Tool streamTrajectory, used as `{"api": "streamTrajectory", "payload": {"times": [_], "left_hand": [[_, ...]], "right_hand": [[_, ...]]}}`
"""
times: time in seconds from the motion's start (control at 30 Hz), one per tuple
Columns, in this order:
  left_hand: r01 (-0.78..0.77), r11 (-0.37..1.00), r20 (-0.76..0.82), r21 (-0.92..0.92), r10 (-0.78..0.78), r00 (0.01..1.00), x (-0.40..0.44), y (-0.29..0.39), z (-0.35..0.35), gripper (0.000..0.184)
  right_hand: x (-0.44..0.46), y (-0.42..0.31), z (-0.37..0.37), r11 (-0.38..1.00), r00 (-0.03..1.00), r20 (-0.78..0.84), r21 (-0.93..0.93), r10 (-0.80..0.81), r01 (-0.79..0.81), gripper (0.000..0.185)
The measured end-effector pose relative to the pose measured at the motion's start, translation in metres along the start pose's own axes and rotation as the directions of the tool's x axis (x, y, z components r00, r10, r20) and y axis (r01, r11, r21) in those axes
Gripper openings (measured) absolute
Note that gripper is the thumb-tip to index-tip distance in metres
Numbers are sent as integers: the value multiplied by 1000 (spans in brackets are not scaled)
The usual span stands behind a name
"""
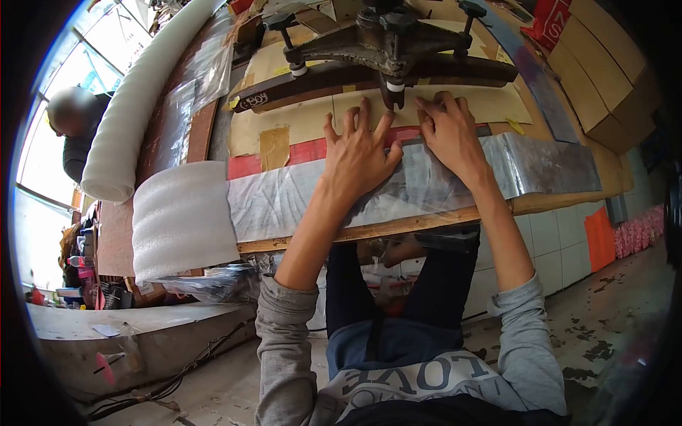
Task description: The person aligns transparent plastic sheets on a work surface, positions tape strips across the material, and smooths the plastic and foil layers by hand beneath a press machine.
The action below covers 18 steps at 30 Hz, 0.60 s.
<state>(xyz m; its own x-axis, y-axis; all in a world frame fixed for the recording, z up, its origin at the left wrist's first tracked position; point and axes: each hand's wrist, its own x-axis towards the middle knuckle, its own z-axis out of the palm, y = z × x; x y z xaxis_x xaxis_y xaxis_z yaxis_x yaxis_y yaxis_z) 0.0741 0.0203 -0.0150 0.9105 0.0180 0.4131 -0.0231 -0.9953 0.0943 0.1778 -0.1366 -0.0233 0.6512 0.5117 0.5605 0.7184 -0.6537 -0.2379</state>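
Close beyond the fingers of the left hand [355, 156] and right hand [455, 135], parted on tan card [305, 117], stands a dark press [391, 46]; left of them, the flat card, taped, extends bare.

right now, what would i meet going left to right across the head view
Person → white foam sheet → tan tape patch → left hand → right hand → orange sheet → pink bundle
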Motion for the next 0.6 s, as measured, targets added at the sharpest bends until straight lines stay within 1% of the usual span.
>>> {"api": "streamTrajectory", "payload": {"times": [0.13,0.33,0.5,0.6], "left_hand": [[-39,996,-50,79,43,998,2,-3,4,53],[-34,993,-58,112,41,997,5,-2,3,60],[-25,991,-59,131,33,998,6,2,3,61],[-24,991,-82,132,35,996,6,2,5,61]], "right_hand": [[1,-1,-2,1000,1000,6,-10,-7,7,30],[2,-1,-2,1000,1000,-16,-25,-13,12,31],[2,1,-1,999,1000,-11,-31,-10,9,31],[2,-3,-5,997,1000,7,-75,5,-4,32]]}}
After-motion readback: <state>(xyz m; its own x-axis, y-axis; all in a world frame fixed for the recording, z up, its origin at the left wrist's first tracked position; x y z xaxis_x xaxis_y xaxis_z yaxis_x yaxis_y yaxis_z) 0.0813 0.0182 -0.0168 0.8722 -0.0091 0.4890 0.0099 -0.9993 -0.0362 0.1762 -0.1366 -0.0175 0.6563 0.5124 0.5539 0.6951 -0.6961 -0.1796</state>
